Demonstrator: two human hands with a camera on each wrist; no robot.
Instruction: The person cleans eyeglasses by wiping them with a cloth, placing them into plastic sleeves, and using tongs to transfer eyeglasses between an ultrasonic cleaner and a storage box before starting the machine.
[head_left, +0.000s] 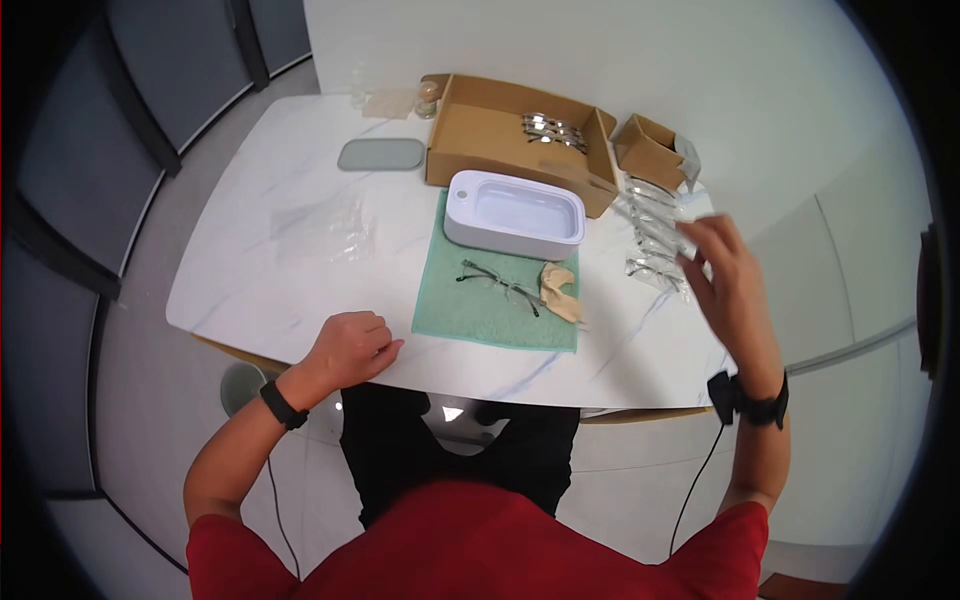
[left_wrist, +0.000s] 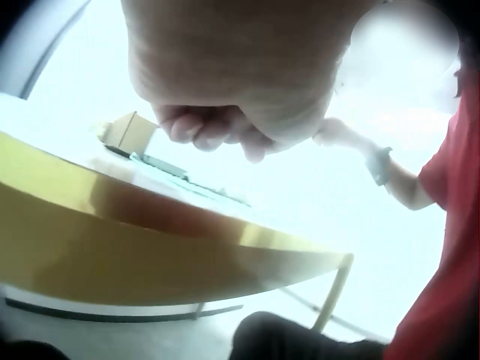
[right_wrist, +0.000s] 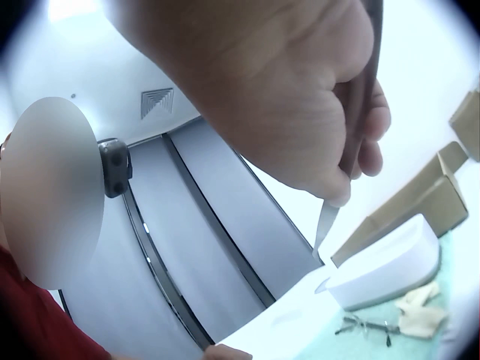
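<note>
My right hand point(head_left: 728, 285) is raised over the table's right side, gripping a long thin tool point(right_wrist: 324, 225) with a tapering metallic tip. It is blurred in the head view, and I cannot tell its kind. Below and left of this hand lie several bagged eyeglasses point(head_left: 655, 235). My left hand point(head_left: 350, 348) is at the table's front edge, fingers loosely curled and holding nothing. Between the hands, a pair of eyeglasses point(head_left: 500, 287) and a crumpled beige cloth point(head_left: 559, 292) lie on a green towel point(head_left: 470, 325). A white, open-topped cleaner tub point(head_left: 510, 243) stands at the towel's back.
Behind the tub sits a cardboard tray point(head_left: 480, 115) with several eyeglasses point(head_left: 553, 132) inside. A small open carton point(head_left: 648, 150) stands to its right. Left of the tray lie a grey lid point(head_left: 381, 154) and clear plastic bags point(head_left: 325, 230). A small jar point(head_left: 427, 100) stands at the back.
</note>
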